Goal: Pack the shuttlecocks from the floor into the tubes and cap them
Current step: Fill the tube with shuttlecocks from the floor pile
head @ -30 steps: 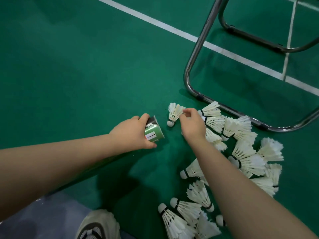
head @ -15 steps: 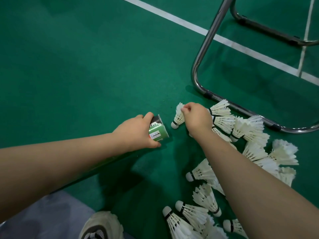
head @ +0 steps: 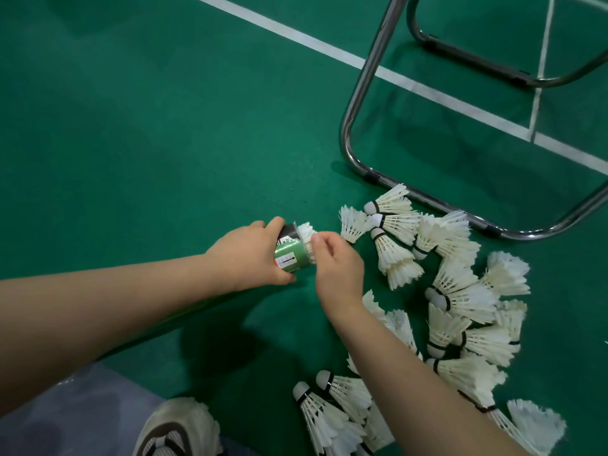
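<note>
My left hand [head: 245,255] grips a green and black shuttlecock tube [head: 291,250] near its open end, held low over the floor. A white shuttlecock [head: 307,233] sits in the tube mouth, feathers sticking out. My right hand [head: 335,268] pinches that shuttlecock at the mouth with curled fingers. The rest of the tube is hidden under my left forearm. Several white feather shuttlecocks [head: 457,291] lie scattered on the floor to the right, and more shuttlecocks [head: 332,409] lie near the bottom edge.
A chrome tube chair frame [head: 348,139] stands on the green court floor just beyond the pile. White court lines [head: 329,49] cross the floor at the back. My shoe [head: 177,429] is at the bottom edge, beside a grey patch [head: 75,413].
My right hand picked a shuttlecock from the left edge of the pile and carried it left to the tube mouth, where its feathers now stick out. The left hand kept hold of the tube.
</note>
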`<state>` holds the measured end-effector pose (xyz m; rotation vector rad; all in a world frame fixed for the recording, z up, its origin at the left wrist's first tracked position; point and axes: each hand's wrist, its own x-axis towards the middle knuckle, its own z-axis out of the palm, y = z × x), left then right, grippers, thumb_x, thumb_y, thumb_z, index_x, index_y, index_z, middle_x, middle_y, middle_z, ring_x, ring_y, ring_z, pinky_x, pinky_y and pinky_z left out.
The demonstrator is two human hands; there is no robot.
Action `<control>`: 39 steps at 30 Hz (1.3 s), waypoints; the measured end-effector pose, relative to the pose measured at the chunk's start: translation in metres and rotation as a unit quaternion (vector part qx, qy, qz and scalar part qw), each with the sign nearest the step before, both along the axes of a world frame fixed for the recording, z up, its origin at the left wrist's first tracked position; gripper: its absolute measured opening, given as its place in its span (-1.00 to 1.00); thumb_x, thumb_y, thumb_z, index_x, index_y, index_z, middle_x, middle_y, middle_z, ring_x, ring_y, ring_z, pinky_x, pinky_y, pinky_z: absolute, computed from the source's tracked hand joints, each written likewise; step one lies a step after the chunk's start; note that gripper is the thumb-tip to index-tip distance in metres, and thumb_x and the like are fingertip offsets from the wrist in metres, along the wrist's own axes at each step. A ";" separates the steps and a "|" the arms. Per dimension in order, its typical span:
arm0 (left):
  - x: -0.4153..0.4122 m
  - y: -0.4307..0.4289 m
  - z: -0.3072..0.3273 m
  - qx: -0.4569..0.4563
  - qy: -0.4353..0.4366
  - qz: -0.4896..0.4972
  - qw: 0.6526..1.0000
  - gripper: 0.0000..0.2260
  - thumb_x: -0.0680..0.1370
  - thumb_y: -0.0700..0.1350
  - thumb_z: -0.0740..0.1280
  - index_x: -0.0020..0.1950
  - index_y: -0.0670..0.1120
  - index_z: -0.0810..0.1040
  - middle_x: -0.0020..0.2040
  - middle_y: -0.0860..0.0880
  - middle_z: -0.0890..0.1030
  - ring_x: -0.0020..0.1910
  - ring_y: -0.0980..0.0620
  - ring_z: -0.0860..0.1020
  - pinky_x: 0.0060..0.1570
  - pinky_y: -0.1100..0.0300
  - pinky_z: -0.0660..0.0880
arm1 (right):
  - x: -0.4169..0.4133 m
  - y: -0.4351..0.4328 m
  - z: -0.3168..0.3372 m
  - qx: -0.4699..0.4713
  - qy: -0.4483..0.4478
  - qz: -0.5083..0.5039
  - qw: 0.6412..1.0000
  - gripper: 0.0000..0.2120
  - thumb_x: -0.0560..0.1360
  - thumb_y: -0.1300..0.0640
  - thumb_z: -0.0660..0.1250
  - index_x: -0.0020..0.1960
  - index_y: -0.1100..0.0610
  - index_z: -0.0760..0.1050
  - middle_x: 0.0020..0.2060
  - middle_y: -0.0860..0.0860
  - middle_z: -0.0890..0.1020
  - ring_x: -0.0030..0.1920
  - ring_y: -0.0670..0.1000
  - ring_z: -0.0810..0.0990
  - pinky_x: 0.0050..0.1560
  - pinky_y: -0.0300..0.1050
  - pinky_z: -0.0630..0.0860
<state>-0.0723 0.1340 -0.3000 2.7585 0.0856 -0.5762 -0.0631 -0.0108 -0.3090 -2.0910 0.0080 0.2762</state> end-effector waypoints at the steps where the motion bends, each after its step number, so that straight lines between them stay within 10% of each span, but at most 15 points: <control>1: -0.001 -0.002 0.001 0.000 -0.002 -0.002 1.000 -0.36 0.29 0.27 0.43 0.21 -0.02 0.31 -0.05 -0.05 0.47 -0.15 -0.07 0.52 -0.11 0.07 0.51 | -0.002 -0.002 0.002 0.014 0.013 0.001 1.000 -0.75 0.57 0.08 0.19 -0.26 0.04 0.47 -0.43 -0.12 0.48 -0.38 -0.12 0.39 -0.28 -0.12 0.32; 14: -0.015 -0.046 0.022 0.008 -0.002 -0.113 0.994 -0.36 0.31 0.28 0.41 0.24 0.00 0.29 0.00 -0.02 0.47 -0.09 -0.05 0.51 -0.09 0.08 0.49 | 0.010 -0.048 0.015 0.128 0.362 0.282 0.879 -0.59 0.33 -0.12 0.36 0.12 0.02 0.54 0.06 -0.01 0.63 0.16 0.01 0.54 0.28 -0.01 0.35; 17: -0.011 -0.055 0.024 0.002 -0.020 -0.108 0.994 -0.35 0.30 0.27 0.42 0.26 0.01 0.29 0.00 -0.02 0.47 -0.08 -0.04 0.51 -0.07 0.07 0.49 | 0.003 -0.051 0.018 0.150 0.303 0.172 0.925 -0.53 0.41 -0.14 0.32 0.21 0.10 0.52 0.14 0.04 0.60 0.16 0.03 0.54 0.22 -0.02 0.43; 23: -0.006 -0.064 0.024 -0.010 -0.020 -0.085 0.996 -0.28 0.30 0.31 0.42 0.29 -0.02 0.26 0.04 -0.04 0.48 -0.08 -0.05 0.52 -0.04 0.02 0.53 | 0.001 -0.087 0.004 0.116 0.162 -0.249 0.948 -0.82 0.51 0.15 0.15 -0.24 0.05 0.44 -0.37 -0.02 0.48 -0.34 -0.03 0.43 -0.26 -0.12 0.37; 31: -0.008 -0.062 0.017 0.003 -0.018 -0.088 0.996 -0.29 0.30 0.31 0.42 0.29 -0.02 0.27 0.05 -0.05 0.48 -0.06 -0.05 0.51 -0.03 0.04 0.51 | 0.006 -0.117 -0.014 0.078 0.235 -0.268 0.931 -0.75 0.50 0.22 0.18 0.06 0.00 0.53 -0.16 -0.08 0.53 -0.24 -0.09 0.39 -0.19 -0.12 0.35; 36: -0.005 -0.060 0.016 0.006 -0.021 -0.087 0.996 -0.27 0.31 0.31 0.42 0.31 -0.02 0.25 0.07 -0.05 0.49 -0.04 -0.05 0.51 -0.03 0.05 0.50 | 0.022 -0.114 -0.010 0.089 0.262 -0.200 0.940 -0.57 0.52 0.22 0.16 0.36 0.02 0.39 0.31 -0.02 0.42 0.17 0.00 0.38 0.12 -0.13 0.26; 39: -0.004 -0.059 0.014 0.004 -0.021 -0.084 0.996 -0.26 0.30 0.30 0.42 0.32 -0.02 0.25 0.07 -0.05 0.49 -0.05 -0.05 0.52 -0.03 0.04 0.51 | 0.021 -0.118 -0.010 0.097 0.189 -0.243 0.946 -0.58 0.52 0.22 0.19 0.37 0.06 0.40 0.31 -0.04 0.44 -0.07 -0.16 0.46 -0.05 -0.31 0.34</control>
